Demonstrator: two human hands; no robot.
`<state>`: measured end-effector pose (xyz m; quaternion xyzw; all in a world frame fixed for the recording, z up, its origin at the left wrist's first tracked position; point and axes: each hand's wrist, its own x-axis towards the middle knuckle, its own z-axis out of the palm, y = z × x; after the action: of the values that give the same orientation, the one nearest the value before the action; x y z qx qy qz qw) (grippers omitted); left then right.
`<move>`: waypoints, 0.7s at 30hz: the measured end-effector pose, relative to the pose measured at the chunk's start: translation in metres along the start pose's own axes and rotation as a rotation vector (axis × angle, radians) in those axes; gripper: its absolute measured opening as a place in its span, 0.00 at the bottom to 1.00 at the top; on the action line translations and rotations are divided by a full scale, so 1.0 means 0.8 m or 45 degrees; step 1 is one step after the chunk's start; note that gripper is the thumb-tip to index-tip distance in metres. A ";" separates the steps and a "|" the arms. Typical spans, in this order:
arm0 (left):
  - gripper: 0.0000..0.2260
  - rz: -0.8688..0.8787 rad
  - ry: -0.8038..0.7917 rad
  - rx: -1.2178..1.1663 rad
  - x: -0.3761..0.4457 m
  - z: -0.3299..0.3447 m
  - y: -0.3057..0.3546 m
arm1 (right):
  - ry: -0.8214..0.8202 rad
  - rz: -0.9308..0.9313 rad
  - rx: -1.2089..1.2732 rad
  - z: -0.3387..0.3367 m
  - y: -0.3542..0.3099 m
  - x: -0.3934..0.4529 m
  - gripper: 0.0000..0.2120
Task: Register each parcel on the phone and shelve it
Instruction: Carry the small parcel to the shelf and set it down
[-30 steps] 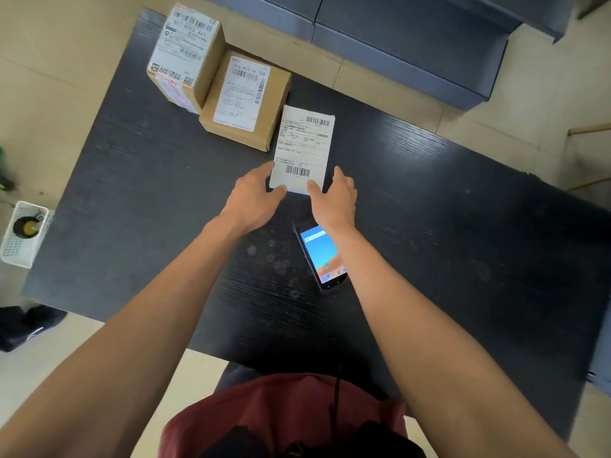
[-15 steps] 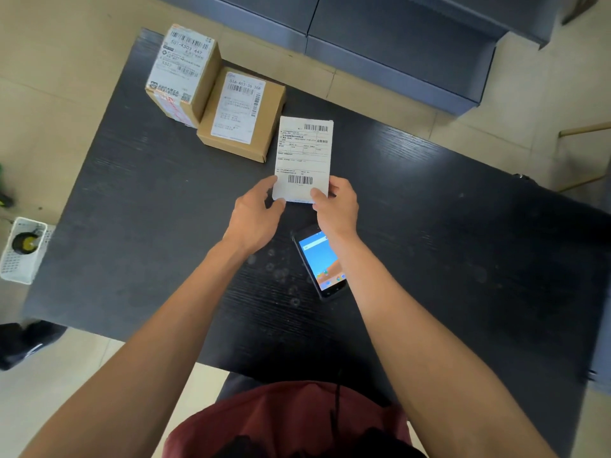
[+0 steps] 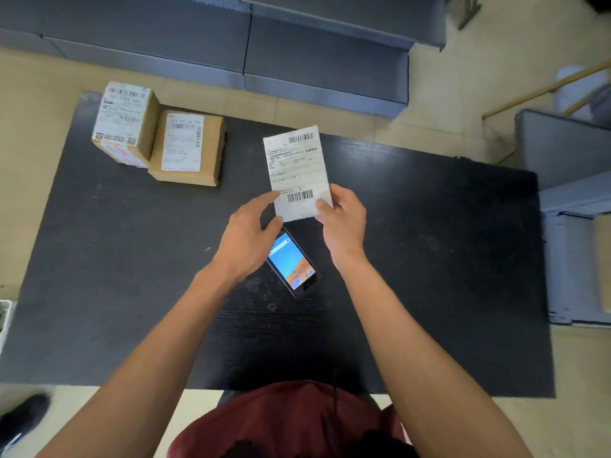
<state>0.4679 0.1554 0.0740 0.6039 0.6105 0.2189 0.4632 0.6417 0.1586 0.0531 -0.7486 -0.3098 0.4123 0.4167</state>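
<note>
The right hand (image 3: 342,223) pinches the parcel (image 3: 299,173) at its near end, long axis pointing away. The left hand (image 3: 246,239), seemingly loosening, hovers nearest the phone (image 3: 292,264), just below.

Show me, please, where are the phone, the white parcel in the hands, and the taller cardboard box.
phone (image 3: 291,263): head view, on its lit screen.
white parcel (image 3: 297,166): head view, on the middle of its label.
taller cardboard box (image 3: 124,114): head view, on its top label.

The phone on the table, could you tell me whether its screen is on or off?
On: the phone lies face up on the table, its screen glowing blue and orange.
</note>
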 end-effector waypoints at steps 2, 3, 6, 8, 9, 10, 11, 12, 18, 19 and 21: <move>0.20 0.043 0.002 -0.005 -0.004 0.010 0.014 | 0.049 -0.012 0.049 -0.026 0.001 -0.005 0.14; 0.19 0.060 0.009 -0.010 -0.007 0.015 0.020 | 0.083 -0.014 0.080 -0.040 0.002 -0.008 0.15; 0.19 0.113 0.009 -0.008 -0.015 0.032 0.036 | 0.173 -0.004 0.265 -0.089 0.007 -0.017 0.15; 0.19 0.182 -0.026 0.046 -0.021 0.048 0.049 | 0.230 0.010 0.381 -0.125 0.011 -0.025 0.15; 0.19 0.221 -0.051 0.074 -0.024 0.058 0.057 | 0.257 0.015 0.429 -0.144 0.014 -0.029 0.15; 0.19 0.254 -0.075 0.099 -0.029 0.069 0.066 | 0.284 0.025 0.468 -0.164 0.018 -0.034 0.15; 0.19 0.280 -0.099 0.115 -0.034 0.082 0.076 | 0.309 0.033 0.508 -0.183 0.022 -0.040 0.15; 0.19 0.301 -0.122 0.123 -0.041 0.096 0.086 | 0.337 0.037 0.546 -0.203 0.026 -0.047 0.15; 0.18 0.493 -0.273 0.196 -0.097 0.194 0.156 | 0.524 0.011 0.700 -0.332 0.057 -0.102 0.15; 0.18 0.521 -0.303 0.211 -0.108 0.210 0.168 | 0.552 -0.003 0.712 -0.355 0.063 -0.113 0.15; 0.18 0.571 -0.356 0.225 -0.131 0.243 0.189 | 0.602 -0.030 0.728 -0.398 0.075 -0.135 0.15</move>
<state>0.6934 0.0266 0.1385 0.7864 0.4086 0.1763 0.4285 0.8771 -0.0734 0.1383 -0.6728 -0.0859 0.2930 0.6738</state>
